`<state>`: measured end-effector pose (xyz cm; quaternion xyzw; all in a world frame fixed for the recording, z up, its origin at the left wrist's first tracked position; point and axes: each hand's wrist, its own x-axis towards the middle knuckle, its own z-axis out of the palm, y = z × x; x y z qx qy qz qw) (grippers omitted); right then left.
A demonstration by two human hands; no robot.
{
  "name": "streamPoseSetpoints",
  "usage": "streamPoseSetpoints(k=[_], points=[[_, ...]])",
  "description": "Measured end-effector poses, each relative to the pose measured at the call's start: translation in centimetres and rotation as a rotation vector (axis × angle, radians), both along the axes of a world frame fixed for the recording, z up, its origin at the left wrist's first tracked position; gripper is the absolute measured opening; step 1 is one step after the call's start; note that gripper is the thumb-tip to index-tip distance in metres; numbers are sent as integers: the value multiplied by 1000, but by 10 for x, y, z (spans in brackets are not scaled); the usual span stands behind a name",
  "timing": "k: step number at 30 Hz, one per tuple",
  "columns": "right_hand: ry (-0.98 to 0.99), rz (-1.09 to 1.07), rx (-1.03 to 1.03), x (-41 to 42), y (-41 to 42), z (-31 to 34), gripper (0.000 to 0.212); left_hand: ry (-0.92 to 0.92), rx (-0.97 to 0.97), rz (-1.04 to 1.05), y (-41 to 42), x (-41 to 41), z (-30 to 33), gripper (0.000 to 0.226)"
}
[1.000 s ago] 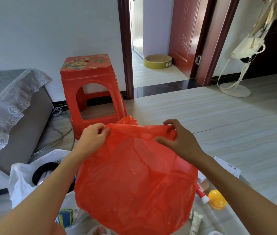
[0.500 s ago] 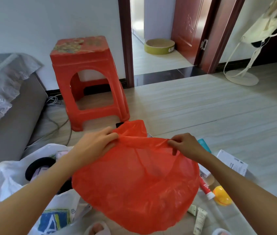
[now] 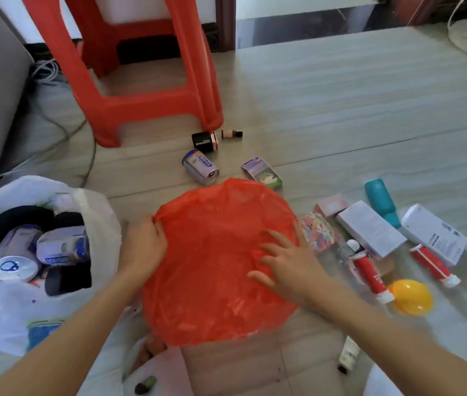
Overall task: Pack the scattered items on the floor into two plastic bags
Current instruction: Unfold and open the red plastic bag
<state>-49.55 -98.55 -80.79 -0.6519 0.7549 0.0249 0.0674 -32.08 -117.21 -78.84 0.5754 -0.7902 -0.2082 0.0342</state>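
Both hands, left hand (image 3: 143,247) and right hand (image 3: 289,267), spread a red bag (image 3: 212,281) beside a filled white bag (image 3: 6,304).

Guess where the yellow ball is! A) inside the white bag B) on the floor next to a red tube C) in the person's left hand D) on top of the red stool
B: the yellow ball lies on the floor, right beside the capped end of a red tube, away from both hands.

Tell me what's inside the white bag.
The white bag holds cans and dark items. Anything deeper is covered.
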Motion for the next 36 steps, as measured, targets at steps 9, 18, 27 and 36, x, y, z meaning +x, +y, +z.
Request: streamPoseSetpoints(k=[9, 18, 27, 36], points=[[35, -14, -71, -56, 38, -4, 28, -11, -104, 10, 2, 0, 8, 28], [37, 43, -317, -53, 18, -3, 38, -172, -215, -534, 4, -56, -5, 66], [-11, 100, -374, -59, 1, -6, 36, -193, -573, -365, -59, -46, 37, 32], [23, 121, -113, -73, -8, 6, 60, -186, -510, -542, -34, -53, 27, 57]])
